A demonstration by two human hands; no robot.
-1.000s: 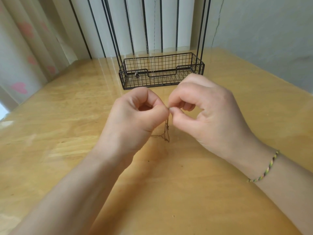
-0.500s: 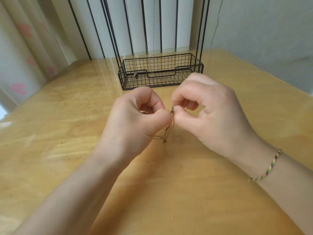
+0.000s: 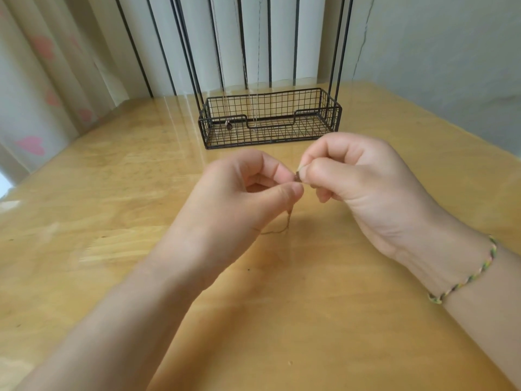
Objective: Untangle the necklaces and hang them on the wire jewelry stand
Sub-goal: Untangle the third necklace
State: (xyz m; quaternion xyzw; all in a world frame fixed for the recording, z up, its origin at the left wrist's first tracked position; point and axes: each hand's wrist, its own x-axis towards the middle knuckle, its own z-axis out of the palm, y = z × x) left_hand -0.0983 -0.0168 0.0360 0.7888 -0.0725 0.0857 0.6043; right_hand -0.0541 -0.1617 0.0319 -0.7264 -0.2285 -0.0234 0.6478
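In the centre of the frame, the hands: the left hand [image 3: 242, 198] and the right hand [image 3: 363, 187] meet fingertip to fingertip above the table [image 3: 112, 221], both with curled fingers.
Left hand: thumb and forefinger pinch the thin necklace [image 3: 284, 225]; the other fingers are folded toward the palm.
Right hand: thumb and forefinger pinch a small dark piece [image 3: 297, 176] of the same chain, a pendant or a knot, I cannot tell which. A braided bracelet [image 3: 465, 280] is on this wrist.
Necklace: from the pinch it hangs down under the left thumb, and a small loop lies on the table just below the hands, apart from the stand.
Wire jewelry stand [image 3: 270, 95]: in the upper middle of the frame, its basket base stands on the table. Thin chains [image 3: 225, 80] already hang down into it, one with a dark pendant [image 3: 229, 125].
Step in hand: I judge it is the untangling; this chain is not yet on the stand.
Next move: it seems to ask for a slow, gentle pull between the two pinches, so that the tangle opens and does not tighten. After that comes a lift to the top of the stand, which is outside the frame.
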